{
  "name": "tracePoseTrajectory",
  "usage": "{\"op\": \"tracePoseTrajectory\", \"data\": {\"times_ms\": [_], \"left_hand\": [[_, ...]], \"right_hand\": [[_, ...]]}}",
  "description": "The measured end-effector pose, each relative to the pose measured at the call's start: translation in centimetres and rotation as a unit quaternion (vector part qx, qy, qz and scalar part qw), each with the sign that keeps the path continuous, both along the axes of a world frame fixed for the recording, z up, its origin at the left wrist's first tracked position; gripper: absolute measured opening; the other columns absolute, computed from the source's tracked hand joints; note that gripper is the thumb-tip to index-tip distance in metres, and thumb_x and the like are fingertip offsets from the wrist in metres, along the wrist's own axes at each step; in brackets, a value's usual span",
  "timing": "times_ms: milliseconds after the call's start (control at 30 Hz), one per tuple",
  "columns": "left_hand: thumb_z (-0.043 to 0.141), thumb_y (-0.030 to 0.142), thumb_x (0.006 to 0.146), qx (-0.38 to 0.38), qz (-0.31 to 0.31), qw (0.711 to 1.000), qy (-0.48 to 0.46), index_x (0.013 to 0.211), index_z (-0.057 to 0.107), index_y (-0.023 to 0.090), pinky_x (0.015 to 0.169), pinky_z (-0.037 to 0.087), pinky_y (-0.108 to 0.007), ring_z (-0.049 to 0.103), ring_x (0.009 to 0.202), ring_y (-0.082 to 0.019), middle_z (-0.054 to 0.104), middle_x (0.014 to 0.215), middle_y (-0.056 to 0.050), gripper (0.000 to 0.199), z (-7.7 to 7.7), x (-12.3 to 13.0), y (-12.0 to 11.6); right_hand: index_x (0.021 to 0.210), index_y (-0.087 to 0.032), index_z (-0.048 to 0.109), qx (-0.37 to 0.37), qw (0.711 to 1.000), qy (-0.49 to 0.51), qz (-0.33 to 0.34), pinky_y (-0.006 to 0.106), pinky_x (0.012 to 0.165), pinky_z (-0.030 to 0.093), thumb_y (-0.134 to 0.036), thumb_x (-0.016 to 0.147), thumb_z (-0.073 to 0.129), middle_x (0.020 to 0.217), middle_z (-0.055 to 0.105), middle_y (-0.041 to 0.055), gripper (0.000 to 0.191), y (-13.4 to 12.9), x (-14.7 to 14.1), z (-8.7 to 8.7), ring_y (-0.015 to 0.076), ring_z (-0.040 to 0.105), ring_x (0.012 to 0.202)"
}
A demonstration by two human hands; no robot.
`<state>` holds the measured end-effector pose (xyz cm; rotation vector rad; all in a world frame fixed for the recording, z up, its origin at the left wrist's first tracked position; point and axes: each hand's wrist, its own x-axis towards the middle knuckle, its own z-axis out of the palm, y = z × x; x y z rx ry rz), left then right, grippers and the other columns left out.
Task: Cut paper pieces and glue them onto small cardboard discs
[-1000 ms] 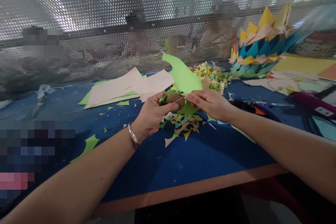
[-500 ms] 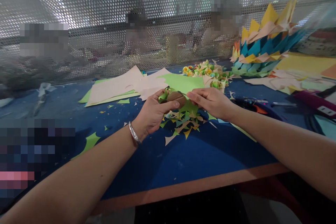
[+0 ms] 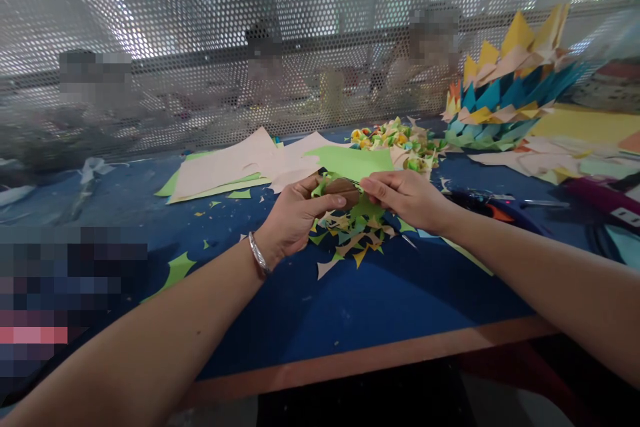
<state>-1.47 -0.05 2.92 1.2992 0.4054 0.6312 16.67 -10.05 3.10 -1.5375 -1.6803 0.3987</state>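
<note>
My left hand (image 3: 297, 217) grips a rounded brown cardboard piece (image 3: 345, 190), its thumb lying across the front. Small green paper bits (image 3: 320, 183) stick up along the cardboard's left edge, partly hidden by my fingers. My right hand (image 3: 407, 195) is closed in a pinch on a thin dark metal tool (image 3: 354, 181), which looks like tweezers, though only its tip end shows. That tip touches or nearly touches the top of the cardboard. Beneath both hands lies a pile of cut paper scraps (image 3: 355, 230) in green, pink and yellow.
Pink paper sheets (image 3: 225, 163) and a green sheet (image 3: 355, 160) lie behind my hands. Beyond are a heap of curled paper pieces (image 3: 400, 137) and a tall layered paper form (image 3: 500, 100). A purple glue gun (image 3: 595, 195) rests at right. A perforated metal screen (image 3: 300, 80) stands behind.
The whole view has shifted slightly, with everything a little further right and lower. Both hands keep their holds; the brown cardboard appears tilted slightly differently.
</note>
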Motion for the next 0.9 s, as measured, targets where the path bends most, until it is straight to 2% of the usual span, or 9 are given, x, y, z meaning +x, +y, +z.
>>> {"op": "tracePoseTrajectory", "data": {"times_ms": [133,400,667,900], "left_hand": [[0.085,0.014,0.063,-0.005,0.007,1.000,-0.002,0.087,0.076,0.015,0.086,0.052,-0.029,0.070,0.083,-0.015,0.077,0.084,-0.003,0.026,-0.07,0.01,-0.01],[0.081,0.019,0.067,0.036,0.024,0.999,0.029,0.084,0.077,0.017,0.072,0.050,-0.027,0.066,0.073,-0.013,0.075,0.082,-0.003,0.018,0.07,-0.25,-0.25],[0.082,0.023,0.066,0.011,0.009,0.999,0.048,0.087,0.076,0.017,0.065,0.052,-0.027,0.069,0.069,-0.015,0.074,0.080,-0.003,0.022,0.12,-0.40,-0.23],[0.078,0.022,0.069,0.051,0.011,0.997,0.048,0.085,0.078,0.017,0.056,0.043,-0.024,0.065,0.066,-0.013,0.072,0.075,-0.003,0.017,0.07,-0.40,-0.26]], "right_hand": [[0.064,-0.021,0.048,-0.001,1.000,0.004,0.002,0.029,0.053,0.029,-0.067,0.096,0.043,0.054,0.037,-0.0041,0.056,-0.06,-0.01,-0.01,0.0114,0.037,0.051],[0.065,-0.021,0.048,-0.001,1.000,-0.013,-0.006,0.030,0.055,0.031,-0.067,0.097,0.042,0.057,0.040,-0.0029,0.056,-0.02,0.05,0.00,0.0119,0.040,0.054],[0.064,-0.021,0.048,0.000,1.000,-0.022,-0.005,0.030,0.055,0.030,-0.066,0.097,0.042,0.057,0.039,-0.0032,0.056,-0.05,-0.06,0.05,0.0118,0.039,0.053],[0.064,-0.022,0.046,0.006,1.000,-0.021,0.006,0.031,0.055,0.029,-0.066,0.097,0.043,0.057,0.038,-0.0034,0.056,-0.12,-0.15,0.10,0.0118,0.037,0.053]]}}
